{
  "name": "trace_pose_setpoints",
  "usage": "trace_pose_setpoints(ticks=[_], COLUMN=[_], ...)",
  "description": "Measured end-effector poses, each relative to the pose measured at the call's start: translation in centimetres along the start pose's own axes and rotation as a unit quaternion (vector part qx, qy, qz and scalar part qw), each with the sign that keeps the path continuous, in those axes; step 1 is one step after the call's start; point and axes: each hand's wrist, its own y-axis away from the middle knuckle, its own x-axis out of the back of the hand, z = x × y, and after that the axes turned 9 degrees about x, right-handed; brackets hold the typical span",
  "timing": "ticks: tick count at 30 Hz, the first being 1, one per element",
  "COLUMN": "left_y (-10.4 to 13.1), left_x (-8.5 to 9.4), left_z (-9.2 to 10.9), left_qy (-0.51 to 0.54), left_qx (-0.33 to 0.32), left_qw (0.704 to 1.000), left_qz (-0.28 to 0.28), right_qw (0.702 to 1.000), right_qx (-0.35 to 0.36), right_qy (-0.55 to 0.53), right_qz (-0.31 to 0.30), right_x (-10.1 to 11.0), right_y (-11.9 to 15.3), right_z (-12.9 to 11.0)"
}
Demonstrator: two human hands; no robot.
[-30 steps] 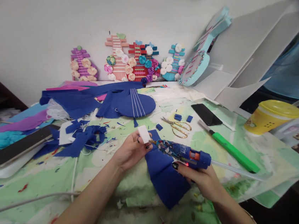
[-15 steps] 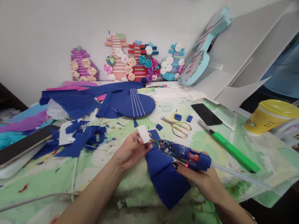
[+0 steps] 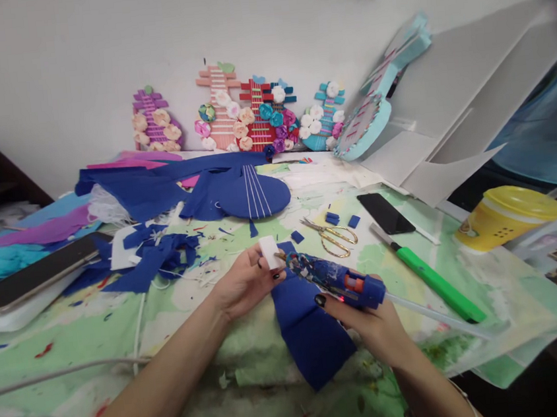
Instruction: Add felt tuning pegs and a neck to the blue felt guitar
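Between the fingers of my left hand (image 3: pixel 249 279) is a small white foam block (image 3: pixel 270 252), held up above the table. My right hand (image 3: pixel 370 321) is wrapped round a blue glue gun (image 3: pixel 333 276), whose nozzle points left and meets the block's right side. A clear glue stick (image 3: pixel 434 318) sticks out of the gun's back end, and a red light glows on its side. Under both hands lies a strip of dark blue crepe paper (image 3: pixel 314 337). Small blue wrapped pieces (image 3: pixel 297 236) lie just beyond the gun.
Gold-handled scissors (image 3: pixel 334 236), a black phone (image 3: pixel 386 212) and a green utility knife (image 3: pixel 435 281) lie to the right, near a yellow cup (image 3: pixel 508 217). A blue guitar-shaped body (image 3: pixel 254 194) lies behind. Blue scraps (image 3: pixel 159 257) and a white cord (image 3: pixel 61 372) are left. Flower-decorated guitars (image 3: pixel 259 121) lean on the wall.
The glue gun has shifted slightly left along the block, its nozzle now against the block's right face. My left hand and the block have barely moved.
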Motion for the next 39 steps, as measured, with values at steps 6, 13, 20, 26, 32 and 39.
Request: trace_pose_setpoints(ticks=[6,13,20,26,32,39], left_y=[0.1,0.0,0.1,0.1,-0.1,0.1], left_x=[-0.2,-0.1,0.0,-0.3,-0.1,-0.5], left_z=[0.0,0.0,0.0,0.0,-0.1,0.1], left_qy=[-0.010,-0.015,-0.031,-0.038,-0.048,-0.062], left_qx=[-0.001,0.009,-0.007,-0.014,-0.013,-0.012], left_qw=[1.000,1.000,0.999,0.999,0.998,0.998], left_qz=[-0.002,-0.008,0.021,0.027,0.027,0.029], right_qw=[0.999,0.957,0.784,0.738,0.791,0.794], right_qx=[0.028,0.137,0.083,-0.003,0.020,0.069], right_qy=[0.029,0.255,0.616,0.665,0.601,0.603], right_qz=[0.013,0.028,-0.016,-0.110,-0.110,-0.047], right_x=[0.2,1.2,9.6,20.8,26.6,25.3], right_y=[0.7,-0.4,-0.5,0.4,1.1,0.8], right_z=[0.4,0.0,0.5,4.1,7.0,6.3])
